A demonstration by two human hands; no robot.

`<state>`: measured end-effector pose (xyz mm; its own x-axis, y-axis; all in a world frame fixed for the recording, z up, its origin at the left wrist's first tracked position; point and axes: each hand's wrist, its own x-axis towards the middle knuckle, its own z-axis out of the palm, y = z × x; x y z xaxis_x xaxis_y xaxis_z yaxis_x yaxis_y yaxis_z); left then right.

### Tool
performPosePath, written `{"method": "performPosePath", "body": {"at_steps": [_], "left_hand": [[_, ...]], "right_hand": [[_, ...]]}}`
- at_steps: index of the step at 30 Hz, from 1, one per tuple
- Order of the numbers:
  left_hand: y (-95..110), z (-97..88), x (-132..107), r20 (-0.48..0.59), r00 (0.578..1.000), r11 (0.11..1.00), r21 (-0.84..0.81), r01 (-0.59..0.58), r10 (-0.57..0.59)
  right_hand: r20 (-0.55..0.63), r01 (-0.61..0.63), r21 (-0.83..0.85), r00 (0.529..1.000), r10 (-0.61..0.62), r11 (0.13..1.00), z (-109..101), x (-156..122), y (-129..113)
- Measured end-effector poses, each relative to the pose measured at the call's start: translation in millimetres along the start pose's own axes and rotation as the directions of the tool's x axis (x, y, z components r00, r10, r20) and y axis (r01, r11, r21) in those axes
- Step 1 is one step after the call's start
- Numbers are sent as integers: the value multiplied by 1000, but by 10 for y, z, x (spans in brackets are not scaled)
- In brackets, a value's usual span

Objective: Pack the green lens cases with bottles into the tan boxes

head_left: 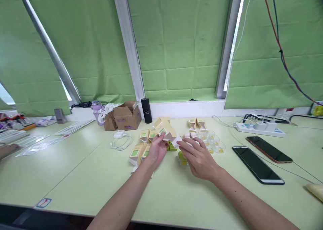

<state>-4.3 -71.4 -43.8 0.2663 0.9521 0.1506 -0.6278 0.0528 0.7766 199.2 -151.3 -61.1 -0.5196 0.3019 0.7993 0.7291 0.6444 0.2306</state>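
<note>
My left hand (158, 150) grips a small cream carton (165, 127) with a green label, thumb on its near side. The carton is raised above the table and tilted, its white inner flap (176, 141) standing out on the right. Against that flap rest the bent fingertips of my right hand (199, 156); its thumb is hidden. Below and left of the carton lie several similar cream cartons (136, 152). A small clear container with a green top (182, 157) stands by my right hand, and more green pieces (172, 146) show between the hands.
Behind my right hand are clear containers with yellow bits (210, 141) and two open cartons (196, 124). Two phones (257, 164) and a power strip (261, 128) lie rightward. Back left stand a cardboard box (128, 115), a black cylinder (146, 111) and a white charger cable (121, 139). Another person's hand (8, 150) shows far left.
</note>
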Motion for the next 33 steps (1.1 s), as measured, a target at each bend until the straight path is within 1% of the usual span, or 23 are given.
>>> {"method": "performPosePath", "body": {"at_steps": [2,5,7,10,12,14,15,17,19,21,23,25,29,31,33], "left_hand": [[3,26,-23,16,999,999,18,-35,35],[-11,69,-65,62,987,982,106,-155,149],[-35,82,-88,89,974,951,213,-225,210],[-75,77,-123,133,969,879,408,-246,209],[-87,72,-154,192,958,818,500,-284,215],[-80,72,-191,291,922,723,575,-383,257],[-72,73,-209,350,893,651,613,-447,284],[-57,74,-235,471,818,478,664,-575,330],[-54,69,-244,563,738,309,674,-671,373],[-66,57,-243,621,672,171,671,-722,404],[-86,44,-240,655,625,69,665,-743,424],[-103,36,-243,677,591,6,656,-755,439],[-122,25,-254,689,544,-65,646,-761,479],[-129,15,-257,695,534,-95,647,-756,482],[-137,2,-259,698,542,-112,656,-747,468]], "right_hand": [[-55,-62,51,996,64,997,-19,35,47],[-114,-186,129,973,201,974,-28,82,122],[-103,-259,168,955,278,951,-22,89,154],[-59,-316,211,940,335,925,4,50,157],[-48,-322,234,939,341,918,28,8,135],[-41,-307,248,944,327,919,53,-30,108],[-36,-294,251,949,312,922,65,-44,97],[-30,-257,250,962,273,933,84,-65,84],[-43,-220,248,970,237,944,97,-81,87],[-79,-194,245,973,219,950,105,-95,99],[-127,-181,237,968,215,955,111,-109,111],[-178,-174,221,960,216,960,116,-119,112],[-261,-151,204,944,202,967,128,-121,87],[-287,-131,209,939,188,969,132,-116,70],[-300,-120,217,936,184,969,134,-110,58]]}}
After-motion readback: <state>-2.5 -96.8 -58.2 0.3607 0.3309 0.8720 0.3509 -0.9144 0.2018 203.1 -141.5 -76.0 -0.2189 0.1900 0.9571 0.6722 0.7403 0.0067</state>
